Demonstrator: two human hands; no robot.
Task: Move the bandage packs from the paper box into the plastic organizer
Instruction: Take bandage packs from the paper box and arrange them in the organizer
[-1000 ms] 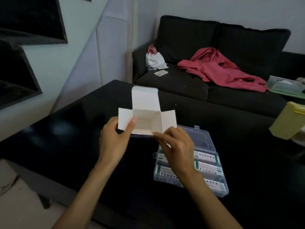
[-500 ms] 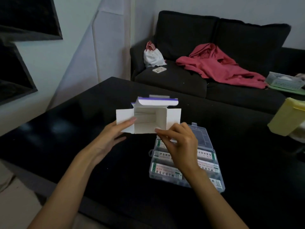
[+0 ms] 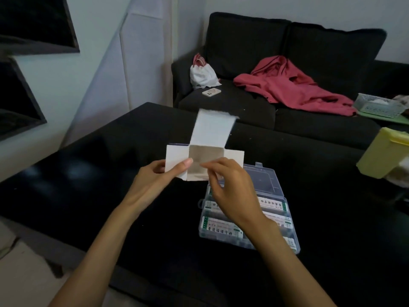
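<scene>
I hold a white paper box above the black table, its mouth facing me and its flaps spread; the top flap stands up and the inside looks bare. My left hand grips the left flap with the thumb on its front. My right hand is at the mouth, thumb and forefinger pinched on the box's near edge. Below the right hand lies the clear plastic organizer, with white and green bandage packs in its near compartments. My wrist hides part of them.
The black table reaches the dark sofa, which holds a red garment, a white bag, a phone and a basket. A yellow container stands at the table's right edge.
The box's top flap, folded down half a second ago, now stands up again. My right hand has moved from the right flap to the middle of the mouth.
</scene>
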